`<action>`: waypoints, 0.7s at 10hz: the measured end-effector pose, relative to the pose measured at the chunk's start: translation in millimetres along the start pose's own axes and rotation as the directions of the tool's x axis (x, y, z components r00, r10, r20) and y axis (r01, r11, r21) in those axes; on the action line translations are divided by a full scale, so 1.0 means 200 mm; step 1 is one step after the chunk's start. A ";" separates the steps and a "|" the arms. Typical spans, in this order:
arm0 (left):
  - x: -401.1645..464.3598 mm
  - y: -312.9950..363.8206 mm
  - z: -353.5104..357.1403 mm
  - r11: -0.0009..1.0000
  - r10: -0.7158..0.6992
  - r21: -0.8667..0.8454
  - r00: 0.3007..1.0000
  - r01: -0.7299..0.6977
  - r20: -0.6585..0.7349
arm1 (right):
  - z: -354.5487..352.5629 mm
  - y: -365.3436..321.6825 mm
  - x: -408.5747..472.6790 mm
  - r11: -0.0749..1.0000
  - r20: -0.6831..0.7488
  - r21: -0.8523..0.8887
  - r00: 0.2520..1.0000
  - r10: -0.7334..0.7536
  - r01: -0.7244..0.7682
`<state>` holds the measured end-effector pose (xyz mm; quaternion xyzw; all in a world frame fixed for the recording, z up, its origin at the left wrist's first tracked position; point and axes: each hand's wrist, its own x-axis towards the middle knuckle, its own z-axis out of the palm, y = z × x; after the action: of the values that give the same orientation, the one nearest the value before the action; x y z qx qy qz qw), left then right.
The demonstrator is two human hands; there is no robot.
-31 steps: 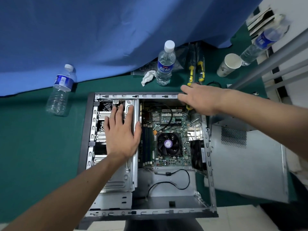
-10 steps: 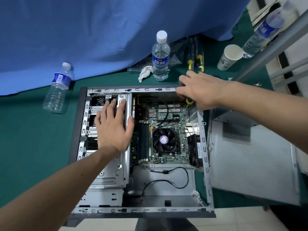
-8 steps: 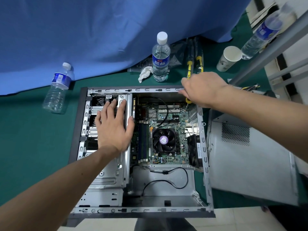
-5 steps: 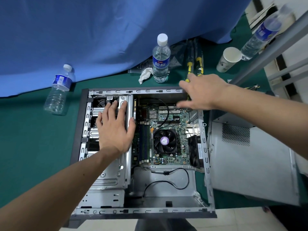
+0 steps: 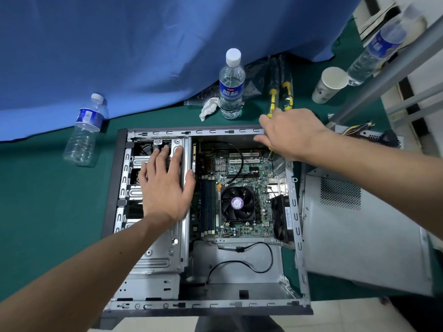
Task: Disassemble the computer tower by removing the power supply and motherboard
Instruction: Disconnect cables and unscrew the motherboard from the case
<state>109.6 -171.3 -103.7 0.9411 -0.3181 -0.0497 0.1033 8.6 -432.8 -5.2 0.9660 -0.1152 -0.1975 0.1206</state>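
We are looking down into the computer tower, which is lying on its side with the panel off on the green table, its near rim hanging just past the table's front edge. The motherboard is still sitting in the far right part of the case, its black fan in the middle, with bare metal floor and a loose black cable lying nearer to us.

Our left hand is resting flat on the silver drive cage, fingers straight and spread, holding nothing. Our right hand is hanging over the case's far right corner, fingers curled round a yellow-handled screwdriver whose tip is reaching down to the board's far right corner. The case walls are leaving little room there.

The removed side panel is lying just right of the case, and a power supply with coloured wires is lying beyond it. An upright water bottle, a crumpled tissue, two more screwdrivers and a paper cup are standing behind the case; another bottle is lying to the left under the blue cloth.

Compared with half a second ago, our right hand is sitting a little lower over that corner, and the left hand is staying put.
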 end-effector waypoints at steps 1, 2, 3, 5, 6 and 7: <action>0.00 0.00 0.00 1.000 -0.001 -0.005 1.000 0.001 -0.008 | 0.00 0.05 0.02 0.970 0.027 0.167 0.983 -0.183 0.176; 0.00 0.00 0.00 1.000 -0.003 -0.006 1.000 0.003 -0.012 | -0.02 0.08 0.01 0.940 0.091 0.224 0.954 -0.284 0.258; 0.00 0.01 0.00 1.000 -0.003 -0.009 1.000 0.003 -0.009 | -0.02 0.07 0.00 0.984 0.084 0.080 0.983 -0.165 0.159; 0.00 0.00 0.00 1.000 -0.001 -0.010 1.000 0.001 -0.013 | 0.01 0.03 0.01 0.990 0.029 0.124 0.997 -0.073 0.069; 0.00 0.00 0.01 1.000 0.001 -0.007 1.000 -0.001 -0.019 | 0.00 0.04 0.01 0.969 0.066 0.163 0.977 -0.201 0.188; 0.00 0.00 0.01 1.000 0.004 -0.012 1.000 -0.004 -0.023 | 0.00 0.03 0.01 0.973 0.080 0.134 0.977 -0.199 0.187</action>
<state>109.8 -171.6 -106.0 0.9404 -0.3184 -0.0408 0.1124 8.9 -438.8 -3.3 0.9681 -0.0383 -0.2453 0.0345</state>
